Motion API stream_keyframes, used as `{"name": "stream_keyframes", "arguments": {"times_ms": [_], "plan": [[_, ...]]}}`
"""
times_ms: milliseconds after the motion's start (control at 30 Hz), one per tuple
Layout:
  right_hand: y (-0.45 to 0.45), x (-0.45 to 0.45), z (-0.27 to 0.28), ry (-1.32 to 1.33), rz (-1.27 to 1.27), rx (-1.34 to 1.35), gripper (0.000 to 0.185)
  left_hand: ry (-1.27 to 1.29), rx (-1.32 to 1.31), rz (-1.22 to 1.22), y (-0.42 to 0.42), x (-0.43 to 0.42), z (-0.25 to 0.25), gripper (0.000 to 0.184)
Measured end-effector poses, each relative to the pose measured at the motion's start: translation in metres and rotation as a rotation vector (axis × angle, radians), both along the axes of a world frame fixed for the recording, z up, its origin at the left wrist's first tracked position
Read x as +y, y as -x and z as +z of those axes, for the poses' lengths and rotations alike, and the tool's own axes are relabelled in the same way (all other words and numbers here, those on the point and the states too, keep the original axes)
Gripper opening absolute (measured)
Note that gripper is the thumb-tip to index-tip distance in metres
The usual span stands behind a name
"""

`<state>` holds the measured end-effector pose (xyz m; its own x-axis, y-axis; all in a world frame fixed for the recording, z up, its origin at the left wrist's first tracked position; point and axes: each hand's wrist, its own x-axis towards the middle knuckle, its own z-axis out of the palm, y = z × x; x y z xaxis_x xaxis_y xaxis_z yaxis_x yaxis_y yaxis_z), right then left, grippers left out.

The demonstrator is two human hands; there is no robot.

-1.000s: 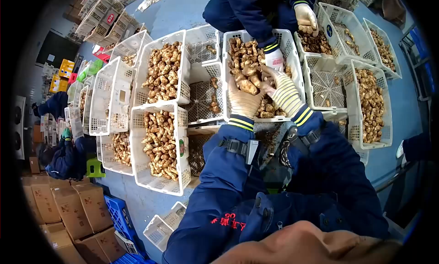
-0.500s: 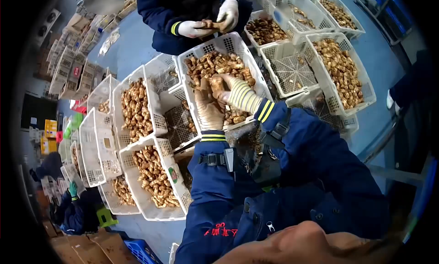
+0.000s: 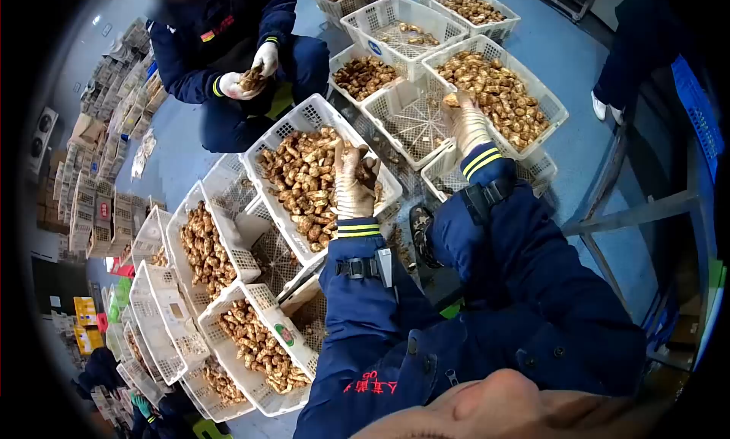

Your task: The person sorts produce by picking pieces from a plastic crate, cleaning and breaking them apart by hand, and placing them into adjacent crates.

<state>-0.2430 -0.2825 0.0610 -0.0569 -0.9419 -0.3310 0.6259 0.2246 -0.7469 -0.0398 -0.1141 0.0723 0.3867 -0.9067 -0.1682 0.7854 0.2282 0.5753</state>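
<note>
My left hand, in a striped dirty glove, is over the central white crate with its fingers curled round a dark brown mushroom. Brown mushrooms fill that crate. Stretched out to the right, my right hand grips a mushroom, of which only a pale end shows at the fingertips. It is at the near left edge of a crate of mushrooms, beside a mesh-bottomed crate holding a few bits.
Across the central crate, a seated co-worker in white gloves holds a mushroom. More mushroom crates stand at the left. A metal frame is on the right, and another person stands beyond.
My right hand has left the central crate and reached right with a mushroom. My left hand stays at the central crate. The view has swung right, and the co-worker sits further left in it.
</note>
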Motion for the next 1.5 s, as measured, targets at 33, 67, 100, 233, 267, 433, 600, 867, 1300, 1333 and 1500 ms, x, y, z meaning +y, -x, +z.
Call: {"name": "stream_keyframes", "arguments": {"times_ms": [33, 67, 100, 233, 267, 433, 600, 867, 1300, 1333, 1500], "plan": [[0.015, -0.009, -0.003, 0.001, -0.081, -0.052, 0.034, -0.01, -0.007, -0.006, 0.007, -0.003, -0.002, 0.042], [0.023, -0.021, -0.013, 0.086, -0.2, -0.214, 0.041, -0.034, 0.019, -0.013, 0.012, -0.006, -0.004, 0.037], [0.031, -0.02, -0.012, 0.143, -0.161, -0.13, 0.06, -0.019, 0.015, -0.046, 0.015, -0.007, -0.003, 0.031], [0.022, -0.018, -0.028, 0.131, 0.378, -0.258, 0.06, 0.017, 0.023, -0.119, 0.011, -0.004, -0.002, 0.026], [0.005, 0.001, -0.014, 0.197, 0.51, -0.11, 0.056, 0.052, 0.03, -0.091, 0.007, -0.003, -0.005, 0.027], [-0.074, 0.091, 0.025, 0.832, 1.084, 0.707, 0.054, 0.02, -0.116, 0.082, 0.008, 0.013, 0.017, 0.035], [-0.093, 0.111, 0.042, 0.893, 1.153, 1.14, 0.045, -0.034, -0.35, 0.133, 0.024, 0.026, 0.029, 0.042], [-0.06, 0.041, 0.036, 0.504, 0.573, 0.319, 0.033, -0.216, -0.157, 0.171, 0.008, 0.054, 0.011, 0.039], [-0.095, 0.108, 0.055, 0.4, 0.685, 0.123, 0.025, -0.325, -0.159, 0.144, -0.011, 0.058, -0.018, 0.035], [-0.093, 0.12, 0.066, 0.488, 0.768, 0.367, 0.027, -0.334, -0.178, 0.137, -0.014, 0.059, -0.018, 0.034], [-0.128, 0.142, 0.038, 0.609, 0.887, 0.573, 0.023, -0.374, -0.13, 0.222, -0.033, 0.069, -0.017, 0.027]]}}
